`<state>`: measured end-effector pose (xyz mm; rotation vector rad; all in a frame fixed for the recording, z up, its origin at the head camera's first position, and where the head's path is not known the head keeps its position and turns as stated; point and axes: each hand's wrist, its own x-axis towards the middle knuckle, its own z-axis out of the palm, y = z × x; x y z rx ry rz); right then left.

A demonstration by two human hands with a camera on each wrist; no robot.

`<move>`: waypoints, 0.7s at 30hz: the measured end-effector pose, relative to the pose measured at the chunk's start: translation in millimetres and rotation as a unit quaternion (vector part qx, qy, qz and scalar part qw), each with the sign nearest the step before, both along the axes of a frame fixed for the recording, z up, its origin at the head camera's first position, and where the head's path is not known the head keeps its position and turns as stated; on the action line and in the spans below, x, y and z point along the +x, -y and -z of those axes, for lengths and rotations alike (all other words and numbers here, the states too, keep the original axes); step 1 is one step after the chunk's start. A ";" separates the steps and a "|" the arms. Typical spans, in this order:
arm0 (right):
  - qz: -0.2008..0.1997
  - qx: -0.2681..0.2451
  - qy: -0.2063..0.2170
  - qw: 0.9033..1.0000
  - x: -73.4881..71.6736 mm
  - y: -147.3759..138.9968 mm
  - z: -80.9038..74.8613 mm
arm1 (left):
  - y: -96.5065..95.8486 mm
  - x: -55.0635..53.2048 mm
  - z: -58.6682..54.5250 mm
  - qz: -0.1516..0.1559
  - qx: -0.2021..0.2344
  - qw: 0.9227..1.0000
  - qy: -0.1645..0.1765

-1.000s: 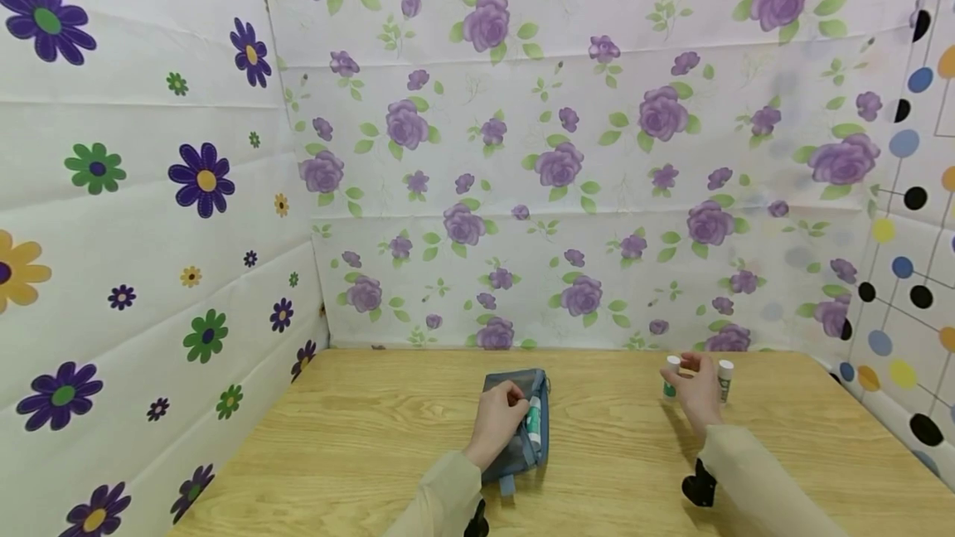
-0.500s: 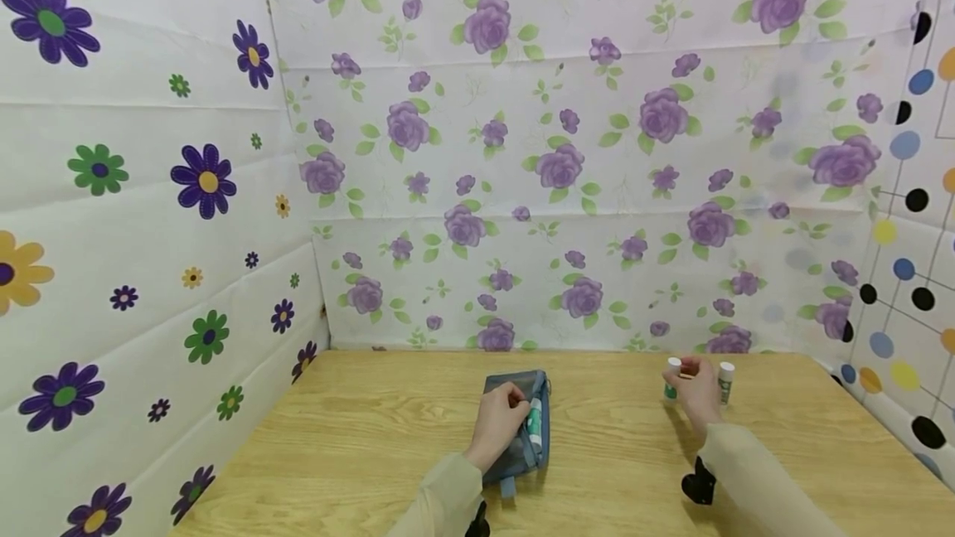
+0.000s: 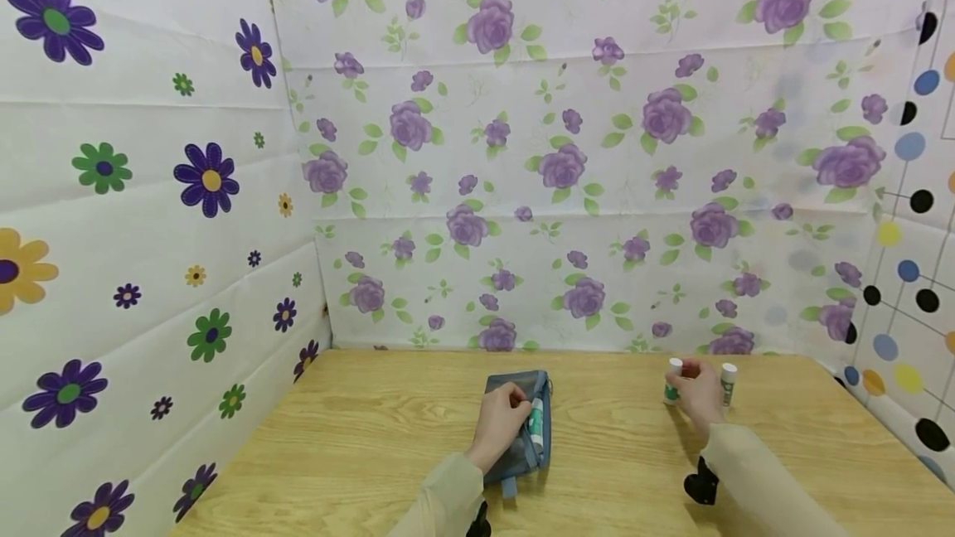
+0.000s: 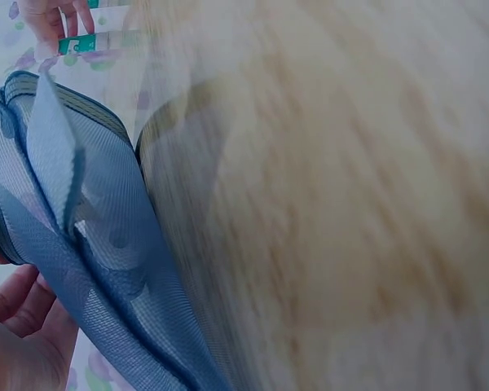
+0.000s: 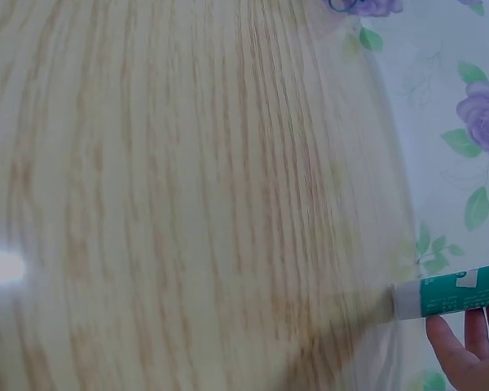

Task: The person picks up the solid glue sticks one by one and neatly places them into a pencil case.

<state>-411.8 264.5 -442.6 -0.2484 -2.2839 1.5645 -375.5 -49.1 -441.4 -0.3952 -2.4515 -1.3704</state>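
In the head view my left hand (image 3: pixel 498 429) holds the open edge of a blue-grey mesh zip pouch (image 3: pixel 515 466) lying on the table. A green and white glue stick (image 3: pixel 536 425) lies inside the pouch along its right side. The left wrist view shows the pouch's mesh (image 4: pixel 122 212) and zip edge close up, fingers (image 4: pixel 45 314) beside it. Farther right, my right hand (image 3: pixel 700 392) holds an upright green glue stick (image 5: pixel 456 293) with a white cap, its base at the tabletop. Another upright glue stick (image 3: pixel 728 371) stands just right of that hand, partly hidden by it.
The light wood table (image 3: pixel 373 429) stretches between and around both hands. A flowered cloth wall (image 3: pixel 522 147) rises behind its far edge, with patterned cloths at both sides. A small fabric tab (image 3: pixel 509 487) sticks out from the pouch's near end.
The right hand's fingers have drawn in slightly around the glue stick. The left hand and pouch stay in place; the head view has shifted very slightly.
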 end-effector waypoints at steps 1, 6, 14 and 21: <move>-0.007 0.000 -0.001 1.000 1.1 0.7 -1.3 | 0.0 0.2 0.1 -0.001 0.000 1.000 -0.003; -0.038 -0.012 -0.006 0.999 5.3 5.1 -7.0 | 0.0 1.2 0.0 -0.003 -0.001 1.000 -0.010; -0.051 -0.037 -0.010 0.998 5.8 9.9 -9.7 | 0.0 0.9 -0.8 0.001 -0.002 1.000 -0.001; -0.065 -0.027 0.002 0.997 9.6 12.5 -15.9 | 0.0 2.2 -3.2 0.003 0.002 1.000 0.003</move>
